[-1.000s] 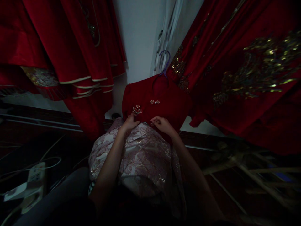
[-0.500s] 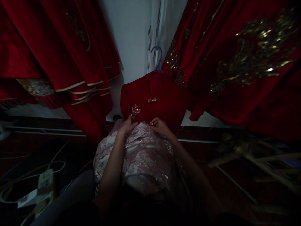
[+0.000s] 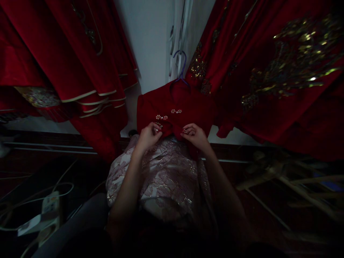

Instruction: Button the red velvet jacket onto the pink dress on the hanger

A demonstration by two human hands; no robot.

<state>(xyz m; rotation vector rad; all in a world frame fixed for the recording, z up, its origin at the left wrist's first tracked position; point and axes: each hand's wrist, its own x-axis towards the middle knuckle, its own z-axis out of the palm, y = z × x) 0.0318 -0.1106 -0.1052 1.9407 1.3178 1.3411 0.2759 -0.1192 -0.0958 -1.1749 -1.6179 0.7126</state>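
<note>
A small red jacket (image 3: 196,109) with pearl knot buttons (image 3: 176,111) hangs on a purple hanger (image 3: 180,66) in front of me. My left hand (image 3: 148,136) pinches the jacket's left front edge beside a jewelled clasp. My right hand (image 3: 195,135) pinches the right front edge just below the buttons. Both hands have fingers closed on the red cloth. A pink and gold brocade skirt (image 3: 161,179) hangs under the jacket, below my forearms.
Long red garments with gold trim (image 3: 80,71) hang on the left, and red gowns with gold embroidery (image 3: 282,71) on the right. A white wall (image 3: 150,43) is behind. A power strip with cables (image 3: 48,208) lies on the dark floor at lower left.
Both hands have lifted and drawn the jacket's front edges toward each other. The jewelled clasp that lay open on the left now sits up beside the upper buttons.
</note>
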